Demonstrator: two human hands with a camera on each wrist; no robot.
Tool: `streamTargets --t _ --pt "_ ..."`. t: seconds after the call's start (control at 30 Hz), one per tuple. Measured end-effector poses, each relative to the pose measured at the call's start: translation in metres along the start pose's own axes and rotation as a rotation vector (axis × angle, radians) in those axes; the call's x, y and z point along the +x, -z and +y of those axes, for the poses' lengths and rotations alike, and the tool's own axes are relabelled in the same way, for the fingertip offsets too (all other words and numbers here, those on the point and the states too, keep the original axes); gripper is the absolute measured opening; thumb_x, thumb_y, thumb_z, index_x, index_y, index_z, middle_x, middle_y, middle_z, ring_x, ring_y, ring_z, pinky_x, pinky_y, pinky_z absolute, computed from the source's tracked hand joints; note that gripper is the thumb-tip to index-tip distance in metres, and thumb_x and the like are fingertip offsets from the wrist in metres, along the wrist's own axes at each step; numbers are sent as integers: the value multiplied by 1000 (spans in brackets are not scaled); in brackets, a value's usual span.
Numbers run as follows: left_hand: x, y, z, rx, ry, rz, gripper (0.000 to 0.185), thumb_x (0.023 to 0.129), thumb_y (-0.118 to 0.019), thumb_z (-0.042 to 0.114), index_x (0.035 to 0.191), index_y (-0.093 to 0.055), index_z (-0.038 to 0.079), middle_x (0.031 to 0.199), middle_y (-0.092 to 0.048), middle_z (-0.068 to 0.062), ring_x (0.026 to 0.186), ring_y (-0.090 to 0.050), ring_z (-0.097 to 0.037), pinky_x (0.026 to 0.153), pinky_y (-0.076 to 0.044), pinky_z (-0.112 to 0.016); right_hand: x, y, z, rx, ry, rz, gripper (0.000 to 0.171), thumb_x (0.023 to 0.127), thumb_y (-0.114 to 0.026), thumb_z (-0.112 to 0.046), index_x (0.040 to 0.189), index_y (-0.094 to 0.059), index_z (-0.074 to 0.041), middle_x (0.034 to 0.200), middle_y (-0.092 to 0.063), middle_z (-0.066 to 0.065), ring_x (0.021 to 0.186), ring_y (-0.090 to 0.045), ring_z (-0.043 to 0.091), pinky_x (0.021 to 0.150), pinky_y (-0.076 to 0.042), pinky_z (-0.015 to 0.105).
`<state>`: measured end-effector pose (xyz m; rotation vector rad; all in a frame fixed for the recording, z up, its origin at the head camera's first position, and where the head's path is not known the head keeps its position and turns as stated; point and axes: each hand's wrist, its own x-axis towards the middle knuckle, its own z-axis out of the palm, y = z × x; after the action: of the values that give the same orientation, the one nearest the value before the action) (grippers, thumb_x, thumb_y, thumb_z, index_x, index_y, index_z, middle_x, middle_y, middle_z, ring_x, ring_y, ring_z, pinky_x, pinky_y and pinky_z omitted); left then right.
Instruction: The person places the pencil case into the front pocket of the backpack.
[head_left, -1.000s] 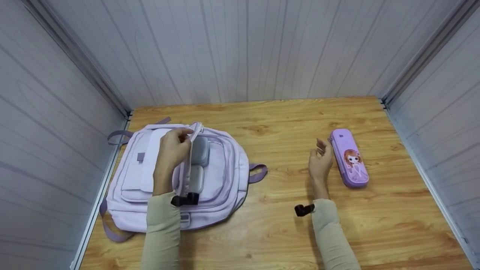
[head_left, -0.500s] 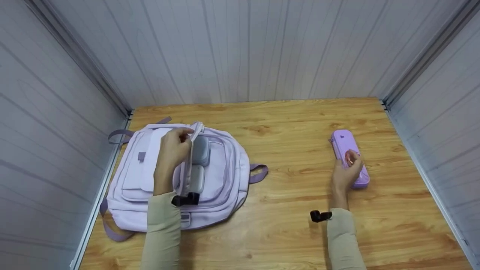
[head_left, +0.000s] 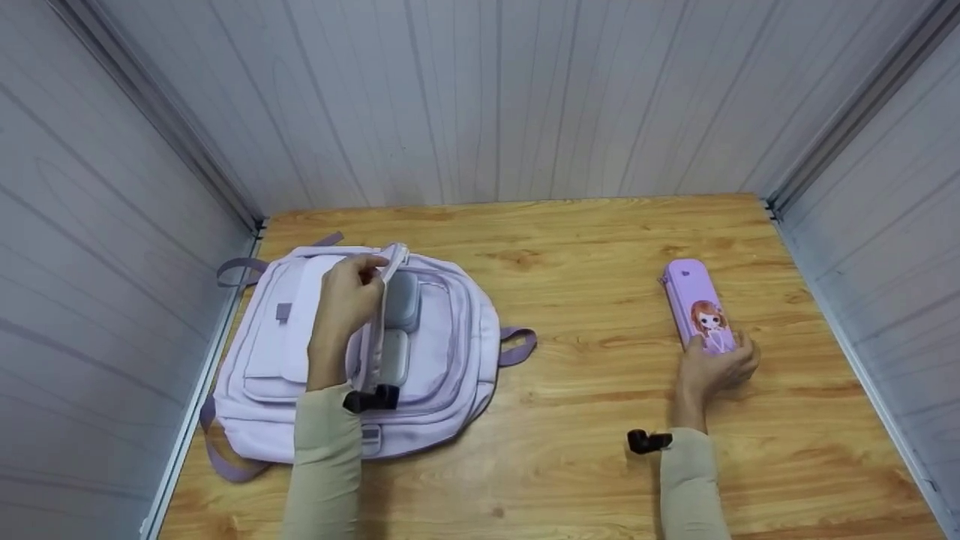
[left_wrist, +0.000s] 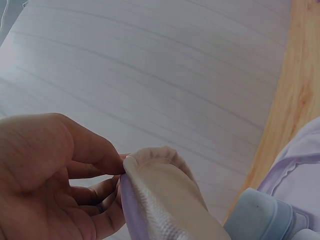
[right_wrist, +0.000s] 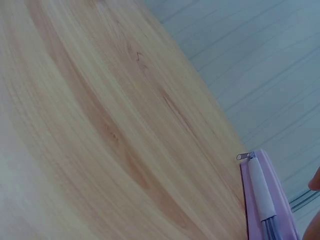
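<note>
Pencil case (head_left: 702, 315) flat on the table (head_left: 585, 420), far right side, long axis running away from the body. Right hand (head_left: 716, 369) wrapped round its near end, fingers curled on it. Left hand (head_left: 345, 307) well off to the left, pinching up the backpack (head_left: 450, 352) flap. Bare wood in between, nothing blocking.

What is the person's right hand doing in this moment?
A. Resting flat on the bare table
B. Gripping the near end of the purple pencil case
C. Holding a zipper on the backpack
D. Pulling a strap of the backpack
B: in the head view the right hand has its fingers curled round the near end of the purple pencil case, far from the backpack.
</note>
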<state>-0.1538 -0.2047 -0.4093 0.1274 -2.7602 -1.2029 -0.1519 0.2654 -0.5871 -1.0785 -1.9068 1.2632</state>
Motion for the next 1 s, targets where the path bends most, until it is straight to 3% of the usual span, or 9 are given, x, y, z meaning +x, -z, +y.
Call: streamTargets --t 0.4,0.57,0.73,1.0 --pt "0 -1 1 -2 25 -28 34 86 -47 2 113 -68 2 93 -61 -11 82 -53 -22 69 -42 -30 5 5 16 -50 -153 -90 79 77 -69 -10 144 -29 -8 147 -29 17 136 -24 31 114 -13 36" --pt "1 -1 1 -2 20 -26 34 86 -47 3 113 -68 1 93 -62 -11 81 -53 -22 68 -42 -30 7 10 21 -2 -200 -131 86 78 -73 -12 148 -23 -8 150 -26 16 140 -23 28 116 -13 32" --pt "1 -2 1 -8 31 -27 34 86 -47 3 113 -68 2 93 -62 -12 82 -53 -22 69 -42 -30 11 13 23 56 -258 -170 87 80 -73 -12 151 -22 -15 154 -22 8 142 -19 20 116 -11 25" --pt "1 -3 1 -1 22 -22 34 85 -47 3 113 -68 2 93 -62 -12 82 -53 -22 69 -42 -31 12 14 24 144 -317 -174 86 80 -73 -7 151 -24 -20 155 -21 2 140 -19 13 114 -12 20"
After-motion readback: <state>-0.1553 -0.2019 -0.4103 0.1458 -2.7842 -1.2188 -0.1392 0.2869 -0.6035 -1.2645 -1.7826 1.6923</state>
